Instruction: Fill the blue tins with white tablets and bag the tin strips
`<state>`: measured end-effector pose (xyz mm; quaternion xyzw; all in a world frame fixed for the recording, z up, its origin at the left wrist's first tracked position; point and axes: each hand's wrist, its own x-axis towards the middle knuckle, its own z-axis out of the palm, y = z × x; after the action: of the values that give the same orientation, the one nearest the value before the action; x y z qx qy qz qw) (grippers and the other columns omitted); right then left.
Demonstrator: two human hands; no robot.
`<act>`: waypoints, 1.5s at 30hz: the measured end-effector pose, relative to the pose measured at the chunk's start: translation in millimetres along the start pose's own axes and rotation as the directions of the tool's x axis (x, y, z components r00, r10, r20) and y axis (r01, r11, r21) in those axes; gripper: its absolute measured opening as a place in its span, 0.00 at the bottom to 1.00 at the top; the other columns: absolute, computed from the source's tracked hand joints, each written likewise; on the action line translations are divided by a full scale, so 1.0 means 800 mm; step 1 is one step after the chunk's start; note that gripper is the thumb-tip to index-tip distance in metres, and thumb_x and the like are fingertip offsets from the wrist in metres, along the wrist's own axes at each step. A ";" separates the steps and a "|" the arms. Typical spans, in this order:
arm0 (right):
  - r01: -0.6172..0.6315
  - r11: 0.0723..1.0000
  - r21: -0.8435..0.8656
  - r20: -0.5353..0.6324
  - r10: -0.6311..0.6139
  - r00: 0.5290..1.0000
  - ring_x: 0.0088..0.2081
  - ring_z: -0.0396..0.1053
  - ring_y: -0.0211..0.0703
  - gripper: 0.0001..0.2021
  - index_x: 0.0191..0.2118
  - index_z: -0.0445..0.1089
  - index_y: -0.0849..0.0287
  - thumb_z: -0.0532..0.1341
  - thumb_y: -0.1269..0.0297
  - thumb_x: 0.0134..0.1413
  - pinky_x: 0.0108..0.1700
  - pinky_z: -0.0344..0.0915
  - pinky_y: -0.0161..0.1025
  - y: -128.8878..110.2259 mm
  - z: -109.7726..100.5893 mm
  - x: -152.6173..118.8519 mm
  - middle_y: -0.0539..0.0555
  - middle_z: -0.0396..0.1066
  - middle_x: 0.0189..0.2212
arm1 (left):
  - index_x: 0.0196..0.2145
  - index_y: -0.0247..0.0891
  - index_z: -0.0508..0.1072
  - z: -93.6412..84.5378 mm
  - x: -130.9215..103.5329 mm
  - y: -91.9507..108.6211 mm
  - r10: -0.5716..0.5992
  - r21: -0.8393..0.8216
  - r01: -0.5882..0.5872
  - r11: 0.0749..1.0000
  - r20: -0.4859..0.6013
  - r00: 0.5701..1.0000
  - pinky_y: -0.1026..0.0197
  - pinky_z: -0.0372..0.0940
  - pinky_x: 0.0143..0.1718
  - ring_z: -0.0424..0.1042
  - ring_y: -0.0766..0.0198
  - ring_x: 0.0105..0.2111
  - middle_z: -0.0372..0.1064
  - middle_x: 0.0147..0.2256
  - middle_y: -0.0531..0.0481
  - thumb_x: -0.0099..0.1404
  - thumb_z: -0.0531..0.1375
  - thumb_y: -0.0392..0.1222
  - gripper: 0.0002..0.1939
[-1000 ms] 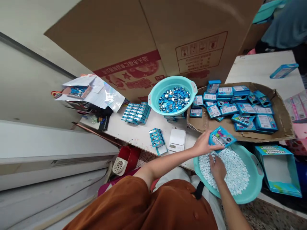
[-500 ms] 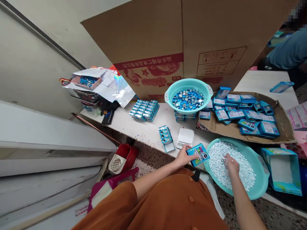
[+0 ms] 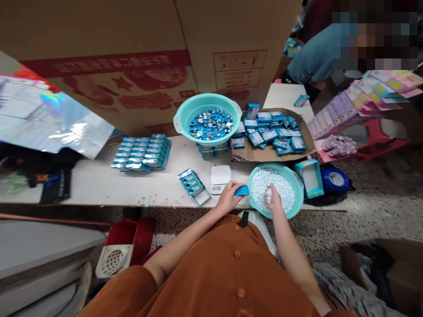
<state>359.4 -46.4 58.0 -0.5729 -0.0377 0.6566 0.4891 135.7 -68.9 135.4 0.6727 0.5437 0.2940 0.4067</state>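
Note:
My left hand grips a small blue box at the left rim of a turquoise basin. White candies fill that basin. My right hand is among them, palm partly up, fingers curled around some white candies. A white scale sits just behind my left hand. To its left lies a blue carton holding several small boxes. Farther back, a second turquoise basin with blue and silver caps rests on stacked small boxes.
Rows of blue boxes stand left on the white table. A cardboard tray of blue boxes is behind the candy basin. A large carton rises at the back. Right are an empty blue carton and a seated person's leg.
The view has swung right. The blue box in my left hand has turned from showing its broad printed face to a narrow side. My right hand has turned palm upward with candies in it.

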 end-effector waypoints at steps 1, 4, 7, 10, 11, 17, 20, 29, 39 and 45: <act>0.001 1.000 0.011 -0.026 -0.001 1.000 0.13 0.53 0.26 0.15 0.30 0.58 0.56 0.62 0.52 0.50 0.11 0.51 0.24 -0.001 0.003 -0.002 0.42 0.59 0.17 | 0.49 0.45 0.69 0.005 0.005 0.000 0.004 -0.002 -0.004 1.000 0.023 1.000 0.58 0.62 0.49 0.67 0.60 0.45 0.65 0.43 0.49 0.58 0.62 0.40 0.20; -0.020 0.995 0.100 -0.022 0.023 0.999 0.14 0.54 0.26 0.14 0.30 0.58 0.56 0.61 0.52 0.51 0.12 0.51 0.24 -0.012 0.007 -0.008 0.41 0.59 0.18 | 0.46 0.43 0.69 0.023 0.019 0.001 -0.068 -0.057 0.066 0.996 -0.029 0.997 0.56 0.62 0.49 0.67 0.58 0.45 0.67 0.43 0.49 0.55 0.64 0.44 0.20; -0.061 0.977 0.206 0.039 0.054 0.998 0.14 0.53 0.26 0.14 0.30 0.58 0.55 0.60 0.52 0.53 0.12 0.50 0.24 -0.029 0.005 -0.012 0.41 0.58 0.17 | 0.41 0.40 0.68 0.035 0.032 0.002 -0.285 -0.301 0.242 0.923 -0.109 0.952 0.55 0.64 0.45 0.69 0.58 0.42 0.70 0.40 0.48 0.53 0.65 0.49 0.19; -0.081 0.962 0.260 0.027 0.077 0.997 0.14 0.53 0.27 0.13 0.29 0.57 0.56 0.59 0.54 0.54 0.13 0.50 0.25 -0.044 -0.002 -0.016 0.41 0.58 0.17 | 0.38 0.39 0.64 0.038 0.040 0.002 -0.515 -0.610 0.451 0.652 0.080 0.853 0.56 0.67 0.39 0.72 0.61 0.35 0.72 0.35 0.49 0.50 0.66 0.49 0.22; -0.083 0.957 0.280 0.022 0.080 0.997 0.14 0.53 0.27 0.13 0.29 0.57 0.56 0.59 0.54 0.55 0.13 0.50 0.25 -0.048 -0.005 -0.018 0.41 0.58 0.17 | 0.38 0.39 0.63 0.038 0.042 0.002 -0.537 -0.670 0.481 0.566 0.143 0.831 0.56 0.67 0.39 0.72 0.62 0.34 0.72 0.35 0.50 0.48 0.67 0.48 0.24; -0.138 0.899 0.415 0.102 0.105 0.989 0.15 0.53 0.28 0.10 0.29 0.57 0.56 0.57 0.59 0.57 0.15 0.51 0.25 -0.070 -0.013 -0.029 0.42 0.59 0.18 | 0.45 0.41 0.64 0.049 0.046 0.011 -0.347 -0.682 0.428 0.593 0.264 0.900 0.54 0.67 0.46 0.72 0.59 0.42 0.71 0.44 0.48 0.41 0.71 0.42 0.33; -0.161 0.862 0.481 0.164 0.092 0.982 0.16 0.54 0.28 0.09 0.28 0.57 0.56 0.56 0.61 0.58 0.16 0.52 0.25 -0.083 -0.011 -0.031 0.43 0.60 0.19 | 0.45 0.39 0.66 0.065 0.050 0.014 -0.280 -0.561 0.376 0.738 0.253 0.926 0.55 0.66 0.46 0.72 0.59 0.43 0.72 0.43 0.48 0.46 0.68 0.46 0.28; -0.108 0.783 0.613 0.138 0.029 0.990 0.17 0.54 0.28 0.11 0.28 0.60 0.57 0.50 0.61 0.62 0.17 0.54 0.25 -0.131 0.000 -0.041 0.45 0.60 0.21 | 0.49 0.45 0.65 0.099 0.071 0.035 0.058 -0.097 -0.041 0.994 0.183 0.981 0.55 0.62 0.52 0.67 0.58 0.50 0.68 0.49 0.50 0.55 0.60 0.35 0.22; 0.277 0.886 0.372 -0.062 -0.274 0.960 0.21 0.60 0.29 0.11 0.26 0.63 0.59 0.61 0.58 0.51 0.22 0.58 0.27 -0.134 0.008 -0.047 0.45 0.63 0.21 | 0.48 0.45 0.68 0.129 0.086 0.056 0.101 -0.007 -0.102 0.995 0.193 0.976 0.55 0.63 0.51 0.68 0.57 0.49 0.70 0.48 0.51 0.54 0.59 0.32 0.23; 0.475 0.859 0.190 -0.194 -0.441 0.876 0.24 0.64 0.34 0.16 0.22 0.64 0.58 0.60 0.52 0.49 0.28 0.61 0.33 -0.126 0.021 -0.050 0.47 0.63 0.20 | 0.48 0.44 0.68 0.130 0.091 0.059 0.169 0.018 -0.175 0.984 0.189 0.967 0.56 0.62 0.52 0.67 0.58 0.50 0.70 0.48 0.51 0.53 0.58 0.27 0.25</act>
<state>401.5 -12.8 153.7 -0.5320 -0.0607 0.4780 0.6962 262.9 -25.9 121.5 0.7489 0.4478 0.2542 0.4172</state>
